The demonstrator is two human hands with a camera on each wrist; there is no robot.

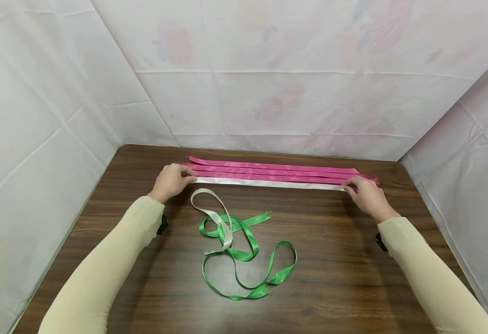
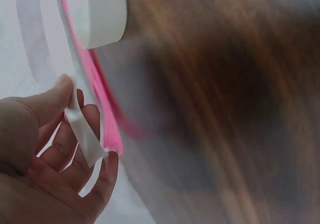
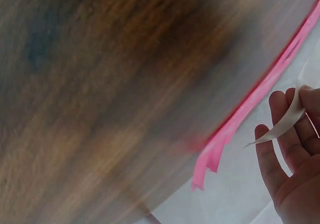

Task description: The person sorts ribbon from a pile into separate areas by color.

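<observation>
A white ribbon (image 1: 269, 183) is stretched straight from hand to hand along the near side of several pink ribbons (image 1: 275, 165). My left hand (image 1: 171, 181) pinches its left end between thumb and fingers. In the left wrist view, a short tail of white ribbon (image 2: 82, 134) hangs across the fingers. At the other end my right hand (image 1: 366, 195) pinches it likewise, and the loose tip (image 3: 280, 129) trails over the fingers in the right wrist view. The pink ribbons lie side by side near the table's back edge.
Nearer the front, green ribbons (image 1: 250, 246) lie in loose loops on the brown wooden table (image 1: 331, 278). Another white ribbon (image 1: 221, 218) curls over them. White cloth walls (image 1: 290, 106) stand behind the table and at both sides.
</observation>
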